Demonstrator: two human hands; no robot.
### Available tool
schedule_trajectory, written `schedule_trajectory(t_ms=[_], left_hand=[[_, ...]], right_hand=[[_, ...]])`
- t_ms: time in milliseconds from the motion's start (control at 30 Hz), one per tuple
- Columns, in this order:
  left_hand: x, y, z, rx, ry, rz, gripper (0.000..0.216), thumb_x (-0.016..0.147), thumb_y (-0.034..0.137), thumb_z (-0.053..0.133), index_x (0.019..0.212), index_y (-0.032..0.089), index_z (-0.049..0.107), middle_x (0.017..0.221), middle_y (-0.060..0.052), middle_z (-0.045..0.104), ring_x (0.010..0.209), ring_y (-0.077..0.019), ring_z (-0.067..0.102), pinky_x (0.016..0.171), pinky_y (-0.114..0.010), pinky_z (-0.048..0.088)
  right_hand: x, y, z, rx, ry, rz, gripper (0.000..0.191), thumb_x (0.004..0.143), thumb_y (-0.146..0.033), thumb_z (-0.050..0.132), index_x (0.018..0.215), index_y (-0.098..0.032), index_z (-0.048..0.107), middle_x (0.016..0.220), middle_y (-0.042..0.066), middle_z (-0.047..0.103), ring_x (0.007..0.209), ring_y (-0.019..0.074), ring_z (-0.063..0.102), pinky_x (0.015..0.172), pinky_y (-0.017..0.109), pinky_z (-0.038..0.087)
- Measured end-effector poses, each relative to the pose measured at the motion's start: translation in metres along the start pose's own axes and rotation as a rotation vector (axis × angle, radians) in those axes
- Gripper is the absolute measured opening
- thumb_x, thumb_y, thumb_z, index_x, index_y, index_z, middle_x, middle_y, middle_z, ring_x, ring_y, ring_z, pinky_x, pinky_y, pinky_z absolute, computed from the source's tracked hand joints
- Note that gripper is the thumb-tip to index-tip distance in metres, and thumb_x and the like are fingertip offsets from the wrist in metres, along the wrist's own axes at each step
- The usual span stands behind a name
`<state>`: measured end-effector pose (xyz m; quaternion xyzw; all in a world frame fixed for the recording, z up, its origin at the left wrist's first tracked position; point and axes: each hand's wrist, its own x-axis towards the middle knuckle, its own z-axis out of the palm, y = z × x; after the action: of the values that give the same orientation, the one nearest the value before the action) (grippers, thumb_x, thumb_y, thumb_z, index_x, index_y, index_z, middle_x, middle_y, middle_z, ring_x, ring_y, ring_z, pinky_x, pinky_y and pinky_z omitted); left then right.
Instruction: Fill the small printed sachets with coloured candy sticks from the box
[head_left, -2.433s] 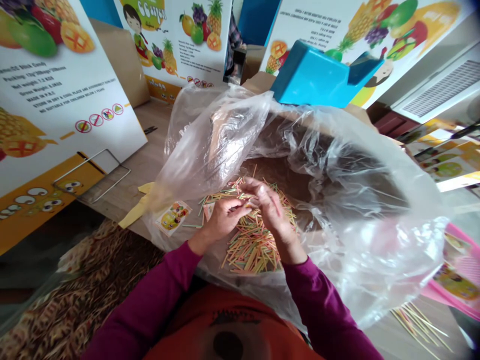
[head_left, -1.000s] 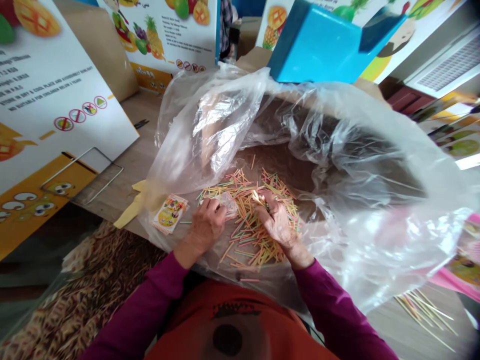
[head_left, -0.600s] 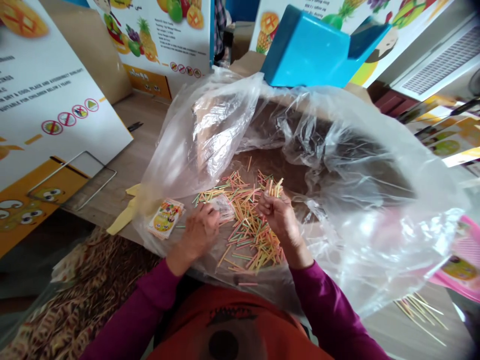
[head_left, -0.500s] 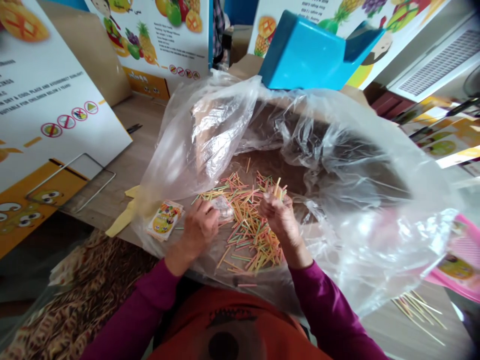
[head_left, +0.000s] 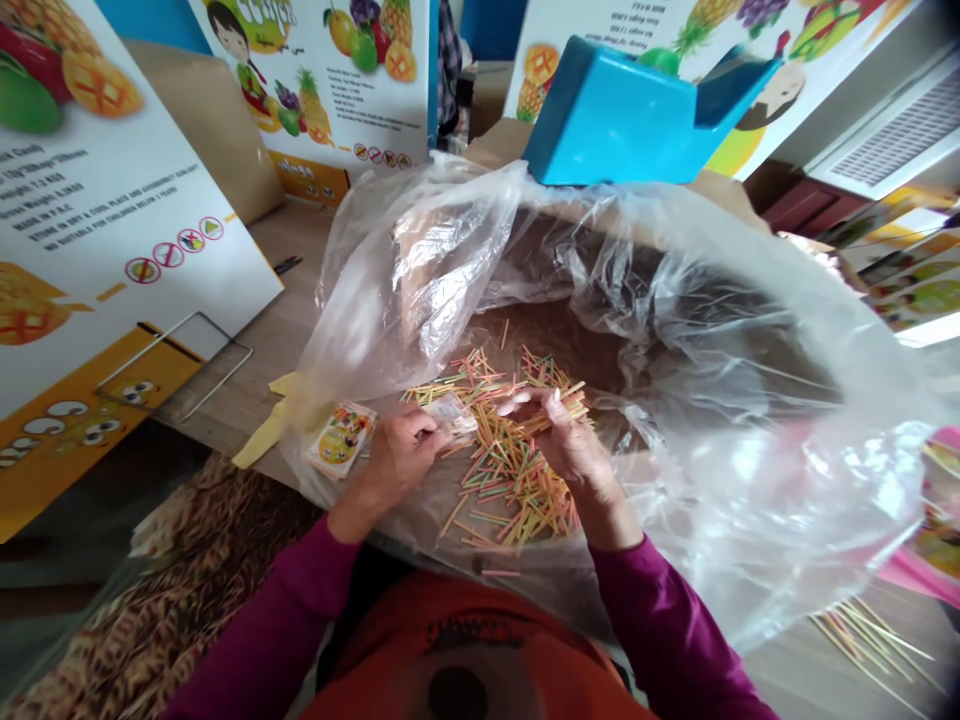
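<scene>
My left hand (head_left: 405, 445) is closed on the edge of a small clear packet (head_left: 454, 415), pinched between thumb and fingers. Thin pastel candy sticks lie in a loose pile (head_left: 517, 490) on the clear plastic liner between my hands. Above the pile, my right hand (head_left: 574, 445) holds a small bunch of candy sticks (head_left: 576, 400) lying across its fingers, thumb on top. Beside my left wrist lies a printed packet (head_left: 341, 438) with a yellow cartoon face. How full the clear packet is, I cannot tell.
The plastic liner (head_left: 750, 480) drapes over a tipped cardboard box, with a blue tape dispenser (head_left: 615, 115) on top. Printed cartons (head_left: 135, 200) stand left and behind. A wire stand (head_left: 225, 365) and yellow strip (head_left: 262, 430) are at left; loose sticks (head_left: 870, 635) lie lower right.
My right hand has lowered slightly and opened its fingers more, so its sticks now lie flatter. The clear packet stays in my left hand. The whole view has shifted a little.
</scene>
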<state>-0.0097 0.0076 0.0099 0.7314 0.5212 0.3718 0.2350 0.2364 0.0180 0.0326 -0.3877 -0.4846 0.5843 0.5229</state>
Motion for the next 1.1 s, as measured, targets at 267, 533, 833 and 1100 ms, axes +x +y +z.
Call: schedule_trajectory(t_ms=[267,533,833,1100], left_hand=[[0.013,0.017,0.028,-0.379,0.086,-0.002,0.024,0.086,0.028,0.083,0.066,0.020,0.072,0.063,0.003,0.067,0.060,-0.0110,0.056,0.061,-0.024,0.045],[0.016,0.011,0.045,-0.566,0.098,-0.046,0.024,0.085,0.035,0.087,0.070,0.021,0.075,0.072,-0.001,0.074,0.069,-0.0142,0.065,0.068,-0.028,0.052],[0.020,0.019,0.055,-0.745,0.069,-0.145,0.030,0.078,0.043,0.091,0.065,0.021,0.074,0.068,0.002,0.065,0.067,-0.0141,0.057,0.065,-0.029,0.048],[0.010,0.029,0.053,-0.872,-0.013,-0.095,0.032,0.086,0.050,0.084,0.076,0.020,0.077,0.073,-0.001,0.069,0.069,-0.0161,0.061,0.067,-0.032,0.055]], right_hand=[[0.017,-0.022,0.032,0.010,-0.071,-0.142,0.059,0.094,-0.086,0.059,0.099,-0.031,0.078,0.101,0.004,0.084,0.128,0.0315,0.072,0.118,0.057,0.051],[0.012,-0.009,0.028,-0.274,-0.186,-0.094,0.063,0.102,-0.080,0.048,0.118,-0.031,0.083,0.129,0.005,0.081,0.129,0.0301,0.070,0.123,0.049,0.048],[0.017,-0.010,0.030,-0.108,-0.007,-0.110,0.067,0.095,-0.082,0.062,0.136,-0.030,0.075,0.134,0.010,0.080,0.125,0.0313,0.073,0.108,0.055,0.058],[0.004,-0.021,0.043,-0.394,-0.301,-0.057,0.052,0.107,-0.068,0.054,0.131,-0.032,0.081,0.136,0.006,0.079,0.138,0.0306,0.067,0.125,0.057,0.046]])
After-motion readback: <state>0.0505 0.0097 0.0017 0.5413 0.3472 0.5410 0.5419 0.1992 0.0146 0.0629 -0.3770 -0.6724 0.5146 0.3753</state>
